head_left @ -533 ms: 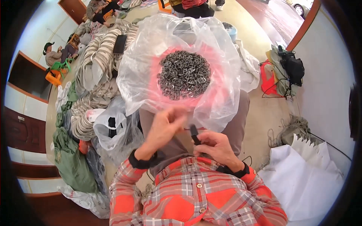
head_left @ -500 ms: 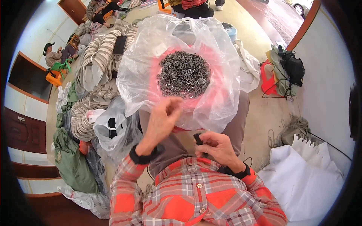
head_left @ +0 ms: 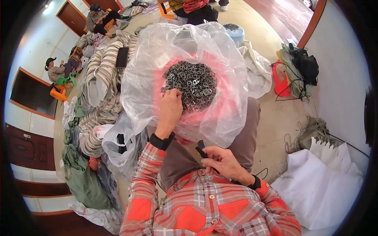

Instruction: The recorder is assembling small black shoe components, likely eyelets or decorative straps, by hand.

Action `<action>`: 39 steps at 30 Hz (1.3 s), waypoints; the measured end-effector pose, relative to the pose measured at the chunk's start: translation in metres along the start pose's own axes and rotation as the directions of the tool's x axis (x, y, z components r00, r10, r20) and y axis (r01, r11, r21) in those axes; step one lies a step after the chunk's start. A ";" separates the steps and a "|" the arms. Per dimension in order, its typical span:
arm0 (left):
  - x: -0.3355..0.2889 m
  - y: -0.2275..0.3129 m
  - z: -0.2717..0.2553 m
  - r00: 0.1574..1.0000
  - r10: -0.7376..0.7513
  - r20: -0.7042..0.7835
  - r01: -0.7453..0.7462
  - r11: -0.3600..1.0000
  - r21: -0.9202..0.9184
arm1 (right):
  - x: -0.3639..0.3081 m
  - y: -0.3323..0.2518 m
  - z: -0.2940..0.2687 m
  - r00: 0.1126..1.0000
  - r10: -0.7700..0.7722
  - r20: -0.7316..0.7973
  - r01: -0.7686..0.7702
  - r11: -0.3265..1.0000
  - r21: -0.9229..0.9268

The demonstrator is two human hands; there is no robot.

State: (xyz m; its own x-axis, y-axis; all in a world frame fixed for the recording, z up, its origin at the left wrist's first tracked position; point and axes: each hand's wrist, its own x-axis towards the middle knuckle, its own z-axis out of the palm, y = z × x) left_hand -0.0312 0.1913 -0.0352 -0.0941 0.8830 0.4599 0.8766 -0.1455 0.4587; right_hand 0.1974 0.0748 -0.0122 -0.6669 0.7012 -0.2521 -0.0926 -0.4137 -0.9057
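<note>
A heap of small dark metal buckles (head_left: 193,84) lies in a pink container (head_left: 159,80) lined with a clear plastic bag (head_left: 138,67), in front of my lap. My left hand (head_left: 171,108) reaches in at the near left edge of the heap. Its fingers are bent and pressed together among the buckles, and what they pinch is hidden. Close to my waist, my right hand (head_left: 222,160) grips a slim black strap-like piece (head_left: 201,151). Two dark ends of it stick out past the thumb and fingers, and another bit shows below them.
Bundled beige strapping (head_left: 104,74) lies to the left with a phone (head_left: 122,58) on it. A small clear bag (head_left: 118,145) and green cloth (head_left: 82,177) sit nearer. White fabric (head_left: 315,185) and a black bag (head_left: 305,69) lie right. Other people (head_left: 100,17) sit beyond.
My left hand has moved forward from above the container's near rim to the buckle heap. My right hand has stayed near my waist, and the black piece in it has turned.
</note>
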 end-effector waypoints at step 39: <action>-0.010 0.009 -0.034 0.803 -0.267 0.533 0.477 -0.249 -0.843 | 0.046 -0.039 0.004 0.985 -0.093 -0.144 0.101 0.994 0.052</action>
State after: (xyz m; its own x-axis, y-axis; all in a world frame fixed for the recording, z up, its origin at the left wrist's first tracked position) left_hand -0.0385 0.1660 -0.0105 -0.0583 0.9856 -0.1588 -0.6609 0.0812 0.7461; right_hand 0.1673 0.1208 0.0124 -0.5417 0.8130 -0.2137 -0.1975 -0.3702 -0.9077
